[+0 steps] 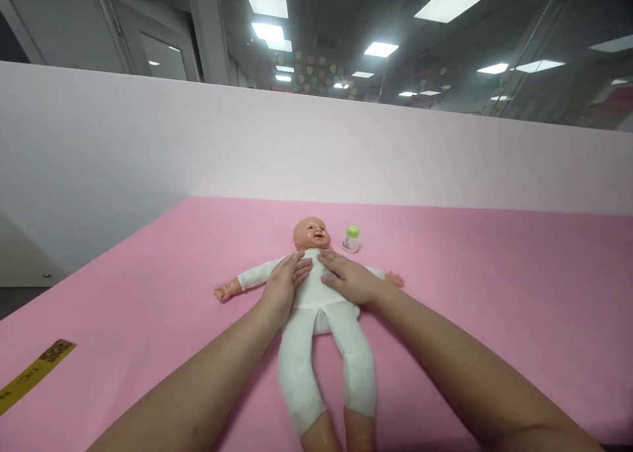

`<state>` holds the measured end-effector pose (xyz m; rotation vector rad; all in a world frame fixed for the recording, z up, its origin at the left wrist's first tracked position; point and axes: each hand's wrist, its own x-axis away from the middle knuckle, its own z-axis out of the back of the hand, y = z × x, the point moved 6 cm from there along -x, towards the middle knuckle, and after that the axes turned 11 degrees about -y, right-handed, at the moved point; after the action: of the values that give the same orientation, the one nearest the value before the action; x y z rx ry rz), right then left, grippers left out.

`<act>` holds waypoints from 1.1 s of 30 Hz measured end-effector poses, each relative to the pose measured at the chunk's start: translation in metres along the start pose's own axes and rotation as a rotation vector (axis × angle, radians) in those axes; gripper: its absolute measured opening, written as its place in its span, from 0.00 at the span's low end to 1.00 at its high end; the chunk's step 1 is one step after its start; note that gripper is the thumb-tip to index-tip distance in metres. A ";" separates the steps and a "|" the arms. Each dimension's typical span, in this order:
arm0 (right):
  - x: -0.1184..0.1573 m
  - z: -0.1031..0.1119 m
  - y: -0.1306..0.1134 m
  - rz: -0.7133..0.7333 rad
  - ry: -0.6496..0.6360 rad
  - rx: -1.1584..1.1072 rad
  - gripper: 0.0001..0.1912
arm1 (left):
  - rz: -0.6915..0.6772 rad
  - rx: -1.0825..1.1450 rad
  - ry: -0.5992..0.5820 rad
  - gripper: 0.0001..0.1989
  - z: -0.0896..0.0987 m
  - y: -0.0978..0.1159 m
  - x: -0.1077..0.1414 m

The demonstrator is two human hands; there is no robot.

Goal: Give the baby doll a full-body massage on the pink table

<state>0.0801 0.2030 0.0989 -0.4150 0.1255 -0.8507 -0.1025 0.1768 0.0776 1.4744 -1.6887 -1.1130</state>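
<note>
A baby doll (321,290) with a white cloth body lies face up, its head away from me and its arms spread out. My left hand (287,281) rests along the left side of the doll's chest, palm turned partly inward, with its fingers stretched out. On the right side of the chest my right hand (350,277) lies palm down, fingers extended. Neither hand grips anything. A small jar (351,240) with a green lid stands upright beside the doll's head, on the right.
The doll lies on a pink table surface (163,267). A yellow strip with printed marks (37,375) is at the left edge. Behind the table runs a white partition (316,152), with glass panels and a door (155,40) beyond.
</note>
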 end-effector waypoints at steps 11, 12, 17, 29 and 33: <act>0.013 0.006 0.042 -0.201 0.078 -0.046 0.28 | -0.167 -0.787 -0.393 0.15 -0.032 0.026 0.036; 0.013 0.005 0.042 -0.198 0.086 -0.050 0.28 | -0.162 -0.810 -0.492 0.14 -0.040 0.029 0.043; 0.012 0.003 0.038 -0.180 0.094 -0.050 0.27 | -0.133 -0.761 -0.696 0.19 -0.065 0.030 0.059; 0.014 0.007 0.037 -0.128 0.072 -0.101 0.24 | -0.191 -0.942 -0.422 0.23 -0.020 0.013 -0.006; 0.015 0.007 0.035 -0.094 0.069 -0.121 0.24 | -0.210 -0.991 -0.343 0.26 0.003 0.012 -0.030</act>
<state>0.1169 0.2144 0.0920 -0.5088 0.2232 -0.9531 -0.1053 0.2069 0.0890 0.8352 -0.8827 -2.0068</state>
